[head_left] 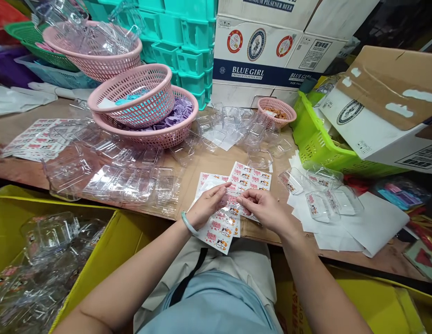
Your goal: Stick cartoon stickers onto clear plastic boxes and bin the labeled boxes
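A sheet of cat stickers point(219, 232) with red lettering slants over the table's front edge. My left hand point(209, 204), a pale green bangle at its wrist, is closed on this sheet, its fingers pointing right. Close beside it, my right hand point(261, 206) pinches thumb and forefinger together near the sheet's upper right. Whatever is in that pinch is too small to make out. Under and behind the hands lies another sticker sheet point(254, 178). To the right, several clear plastic boxes point(318, 206) bearing stickers rest on white backing paper point(369, 222).
Clear plastic boxes point(128, 183) are piled at left, near pink baskets point(142, 132) of small packets. A yellow bin point(97, 260) at lower left holds stickered boxes. Behind stand teal crates point(191, 37), beer cartons point(250, 72) and a lime basket point(316, 134). Another person's fingers show at far left.
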`<control>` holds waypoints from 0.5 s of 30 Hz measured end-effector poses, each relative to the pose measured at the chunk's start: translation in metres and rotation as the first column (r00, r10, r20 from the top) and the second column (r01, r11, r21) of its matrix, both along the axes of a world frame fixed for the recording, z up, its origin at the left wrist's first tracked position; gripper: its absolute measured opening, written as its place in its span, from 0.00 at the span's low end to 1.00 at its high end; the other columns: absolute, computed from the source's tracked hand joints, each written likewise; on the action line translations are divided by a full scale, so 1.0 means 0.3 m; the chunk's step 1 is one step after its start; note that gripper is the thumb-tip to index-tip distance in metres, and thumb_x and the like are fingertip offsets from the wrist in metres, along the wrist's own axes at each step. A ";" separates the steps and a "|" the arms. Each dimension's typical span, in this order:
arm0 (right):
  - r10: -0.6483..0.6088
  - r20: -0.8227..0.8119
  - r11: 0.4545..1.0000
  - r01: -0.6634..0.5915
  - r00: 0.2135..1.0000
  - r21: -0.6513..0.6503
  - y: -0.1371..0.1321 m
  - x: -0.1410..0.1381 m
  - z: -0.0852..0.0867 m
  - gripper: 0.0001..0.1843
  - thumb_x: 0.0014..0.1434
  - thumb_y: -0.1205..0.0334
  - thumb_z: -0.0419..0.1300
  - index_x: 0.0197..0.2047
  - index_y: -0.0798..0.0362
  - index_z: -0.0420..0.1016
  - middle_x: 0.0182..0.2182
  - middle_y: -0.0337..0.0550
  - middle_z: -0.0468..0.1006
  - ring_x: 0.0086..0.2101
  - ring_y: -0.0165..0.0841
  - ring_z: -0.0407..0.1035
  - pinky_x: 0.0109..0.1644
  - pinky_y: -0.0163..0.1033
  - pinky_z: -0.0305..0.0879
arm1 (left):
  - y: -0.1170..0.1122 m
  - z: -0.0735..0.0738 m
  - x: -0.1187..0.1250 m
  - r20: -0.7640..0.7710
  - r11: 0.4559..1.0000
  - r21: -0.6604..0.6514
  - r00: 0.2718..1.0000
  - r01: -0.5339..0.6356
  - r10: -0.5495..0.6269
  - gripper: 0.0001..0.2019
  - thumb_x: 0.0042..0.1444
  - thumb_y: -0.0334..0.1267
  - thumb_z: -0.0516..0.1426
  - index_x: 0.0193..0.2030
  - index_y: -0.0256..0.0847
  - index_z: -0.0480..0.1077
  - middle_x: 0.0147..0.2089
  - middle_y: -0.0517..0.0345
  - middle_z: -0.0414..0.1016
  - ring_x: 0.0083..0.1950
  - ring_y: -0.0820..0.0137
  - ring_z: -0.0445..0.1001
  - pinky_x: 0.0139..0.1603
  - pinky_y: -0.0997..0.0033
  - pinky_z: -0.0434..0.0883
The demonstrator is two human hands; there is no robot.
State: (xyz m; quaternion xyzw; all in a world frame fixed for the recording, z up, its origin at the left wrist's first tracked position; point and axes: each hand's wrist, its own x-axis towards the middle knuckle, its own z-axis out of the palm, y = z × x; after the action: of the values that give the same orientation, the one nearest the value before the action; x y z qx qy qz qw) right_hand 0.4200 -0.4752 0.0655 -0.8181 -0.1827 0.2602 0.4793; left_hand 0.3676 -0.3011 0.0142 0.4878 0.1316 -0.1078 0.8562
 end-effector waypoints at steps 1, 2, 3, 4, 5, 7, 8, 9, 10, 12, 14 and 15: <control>0.006 0.003 1.000 -0.006 1.000 -0.017 0.003 0.002 0.003 0.22 0.55 0.43 0.58 0.24 0.54 0.67 0.18 0.33 0.64 0.20 0.24 0.53 0.24 0.32 0.49 | 0.000 -0.002 0.000 0.002 1.000 0.002 1.000 0.000 0.000 0.31 0.49 0.54 0.64 0.58 0.41 0.71 0.41 0.56 0.72 0.42 0.72 0.69 0.49 0.69 0.66; 0.011 0.004 0.999 -0.011 1.000 -0.031 0.007 0.003 0.005 0.22 0.55 0.43 0.58 0.23 0.54 0.66 0.18 0.33 0.64 0.20 0.24 0.53 0.24 0.32 0.49 | 0.000 -0.004 0.000 0.005 1.000 0.004 1.000 0.001 -0.001 0.31 0.49 0.54 0.64 0.58 0.41 0.71 0.41 0.55 0.72 0.43 0.72 0.69 0.49 0.69 0.66; 0.014 0.003 0.999 -0.014 1.000 -0.044 0.010 0.004 0.007 0.22 0.55 0.43 0.57 0.22 0.53 0.65 0.17 0.33 0.64 0.20 0.24 0.53 0.24 0.32 0.48 | 0.000 -0.006 0.000 0.008 1.000 0.005 1.000 0.002 -0.002 0.31 0.50 0.54 0.64 0.58 0.41 0.71 0.42 0.55 0.72 0.43 0.72 0.69 0.49 0.69 0.66; 0.017 0.002 0.998 -0.016 1.000 -0.052 0.012 0.004 0.009 0.22 0.55 0.43 0.57 0.22 0.53 0.65 0.17 0.33 0.64 0.19 0.24 0.53 0.24 0.32 0.48 | 0.000 -0.009 0.000 0.010 1.000 0.006 1.000 0.004 -0.004 0.31 0.50 0.53 0.63 0.59 0.41 0.71 0.43 0.55 0.72 0.44 0.72 0.69 0.49 0.69 0.66; 0.019 0.001 0.998 -0.019 1.000 -0.059 0.014 0.005 0.010 0.22 0.55 0.44 0.57 0.22 0.53 0.65 0.17 0.33 0.64 0.19 0.24 0.54 0.24 0.32 0.48 | 0.000 -0.012 0.000 0.013 1.000 0.006 1.000 0.005 -0.005 0.30 0.51 0.53 0.63 0.59 0.41 0.70 0.44 0.55 0.71 0.44 0.72 0.69 0.49 0.69 0.66; 0.021 0.006 0.997 -0.021 1.000 -0.068 0.017 0.006 0.009 0.21 0.55 0.44 0.57 0.22 0.53 0.65 0.17 0.34 0.65 0.20 0.25 0.55 0.24 0.32 0.49 | 0.002 -0.015 0.000 0.017 1.000 0.003 1.000 0.010 -0.010 0.30 0.51 0.53 0.63 0.59 0.42 0.70 0.47 0.55 0.71 0.45 0.72 0.69 0.49 0.70 0.67; 0.023 0.014 0.997 -0.022 1.000 -0.071 0.018 0.007 0.007 0.21 0.55 0.45 0.57 0.22 0.53 0.65 0.17 0.34 0.65 0.20 0.25 0.55 0.24 0.32 0.50 | 0.002 -0.016 0.000 0.019 1.000 0.002 1.000 0.011 -0.011 0.29 0.51 0.53 0.63 0.58 0.42 0.71 0.48 0.54 0.71 0.45 0.72 0.69 0.49 0.70 0.67; 0.025 0.026 0.997 -0.023 0.999 -0.076 0.019 0.008 0.005 0.20 0.55 0.45 0.57 0.22 0.53 0.66 0.17 0.34 0.65 0.20 0.25 0.56 0.25 0.32 0.50 | 0.003 -0.016 -0.001 0.020 1.000 0.002 1.000 0.010 -0.010 0.29 0.51 0.53 0.63 0.58 0.42 0.71 0.50 0.54 0.70 0.45 0.73 0.69 0.49 0.70 0.67; 0.027 0.040 0.996 -0.023 0.999 -0.082 0.020 0.009 0.001 0.20 0.56 0.46 0.56 0.22 0.53 0.66 0.17 0.34 0.65 0.20 0.25 0.56 0.25 0.32 0.51 | 0.004 -0.015 -0.001 0.021 1.000 0.005 1.000 0.008 -0.008 0.29 0.51 0.53 0.63 0.58 0.43 0.71 0.50 0.54 0.70 0.44 0.73 0.69 0.49 0.70 0.67; 0.026 0.082 0.995 -0.018 0.996 -0.103 0.025 0.010 -0.006 0.19 0.56 0.48 0.56 0.22 0.53 0.66 0.17 0.34 0.66 0.20 0.26 0.57 0.25 0.32 0.51 | 0.004 -0.014 -0.002 0.022 1.000 0.016 1.000 0.004 -0.005 0.28 0.51 0.53 0.63 0.57 0.43 0.72 0.50 0.54 0.71 0.43 0.73 0.70 0.48 0.70 0.67; 0.027 0.144 0.991 -0.007 0.989 -0.137 0.032 0.007 -0.014 0.19 0.58 0.49 0.55 0.22 0.53 0.66 0.17 0.34 0.66 0.20 0.26 0.58 0.26 0.32 0.51 | 0.002 -0.014 -0.004 0.028 0.999 0.038 1.000 0.009 -0.010 0.29 0.50 0.52 0.64 0.57 0.43 0.72 0.46 0.55 0.72 0.41 0.73 0.70 0.46 0.71 0.68; 0.025 0.183 0.987 0.005 0.983 -0.161 0.035 0.003 -0.017 0.19 0.58 0.50 0.55 0.22 0.53 0.66 0.17 0.34 0.66 0.20 0.27 0.58 0.26 0.32 0.51 | 0.002 -0.015 -0.005 0.033 0.999 0.052 0.999 0.015 -0.017 0.30 0.49 0.51 0.65 0.58 0.44 0.71 0.43 0.55 0.73 0.40 0.73 0.71 0.45 0.71 0.68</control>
State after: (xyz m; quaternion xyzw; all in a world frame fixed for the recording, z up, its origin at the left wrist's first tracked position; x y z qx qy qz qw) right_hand 0.4209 -0.4646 0.0604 -0.8738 -0.2090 0.1996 0.3911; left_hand 0.3661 -0.3006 0.0095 0.5125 0.1160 -0.1030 0.8445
